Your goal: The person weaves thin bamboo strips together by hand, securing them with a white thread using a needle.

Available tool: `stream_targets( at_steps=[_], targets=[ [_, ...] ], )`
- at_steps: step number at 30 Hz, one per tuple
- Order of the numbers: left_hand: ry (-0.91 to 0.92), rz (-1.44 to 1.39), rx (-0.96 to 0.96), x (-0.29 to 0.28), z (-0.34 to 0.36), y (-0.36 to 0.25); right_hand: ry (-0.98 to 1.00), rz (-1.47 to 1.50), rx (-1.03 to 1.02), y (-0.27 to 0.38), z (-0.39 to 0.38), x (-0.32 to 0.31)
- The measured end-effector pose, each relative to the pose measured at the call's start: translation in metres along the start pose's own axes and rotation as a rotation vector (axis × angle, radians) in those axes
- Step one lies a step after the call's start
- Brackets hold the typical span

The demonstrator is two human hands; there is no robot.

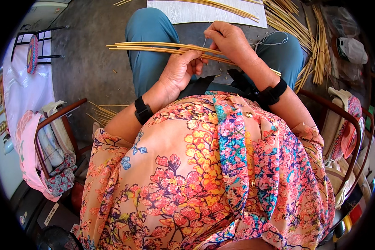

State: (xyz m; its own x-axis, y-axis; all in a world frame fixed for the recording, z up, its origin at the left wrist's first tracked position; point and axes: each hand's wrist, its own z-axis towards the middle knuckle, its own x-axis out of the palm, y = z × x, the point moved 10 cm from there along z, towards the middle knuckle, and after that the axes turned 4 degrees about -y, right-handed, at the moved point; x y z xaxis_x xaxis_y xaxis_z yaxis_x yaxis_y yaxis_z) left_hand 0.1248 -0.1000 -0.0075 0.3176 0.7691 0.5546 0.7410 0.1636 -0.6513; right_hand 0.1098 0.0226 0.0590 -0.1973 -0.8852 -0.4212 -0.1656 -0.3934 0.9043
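Several thin tan sticks [154,43], like reed or rattan, lie crosswise above my lap in a loose bundle. My left hand [178,68] is closed round the bundle near its middle, thumb on top. Just right of it, my right hand [231,39] pinches a thin whitish string [204,42] that runs down to the sticks. More of the string loops [286,38] out past the right wrist, over my right knee. The sticks pass under the right hand, and their right ends show beyond that forearm. How the string goes round them is hidden by the fingers.
A pale wood-grain board [187,14] with more sticks lies on the grey floor ahead. Large stick piles [318,54] are at the far right. Chair arms flank me; pink cloth [29,146] hangs at the left. A black metal frame [41,31] stands far left.
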Motion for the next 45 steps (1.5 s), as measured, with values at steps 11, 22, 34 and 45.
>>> stream_targets(
  at_steps=[11, 22, 34, 45],
  targets=[
    [0.019, -0.023, 0.040, -0.001, 0.002, -0.003, 0.001, -0.056, 0.083, -0.006, 0.002, 0.001],
    [0.060, -0.026, 0.022, -0.002, -0.001, -0.002, 0.024, 0.004, 0.156, -0.021, 0.004, 0.005],
    [0.037, -0.018, 0.026, -0.003, -0.002, -0.001, 0.025, -0.061, 0.136, -0.016, 0.005, 0.004],
    [-0.001, -0.018, 0.040, -0.003, 0.000, -0.001, 0.022, -0.070, 0.093, -0.011, 0.003, 0.004]
  ],
)
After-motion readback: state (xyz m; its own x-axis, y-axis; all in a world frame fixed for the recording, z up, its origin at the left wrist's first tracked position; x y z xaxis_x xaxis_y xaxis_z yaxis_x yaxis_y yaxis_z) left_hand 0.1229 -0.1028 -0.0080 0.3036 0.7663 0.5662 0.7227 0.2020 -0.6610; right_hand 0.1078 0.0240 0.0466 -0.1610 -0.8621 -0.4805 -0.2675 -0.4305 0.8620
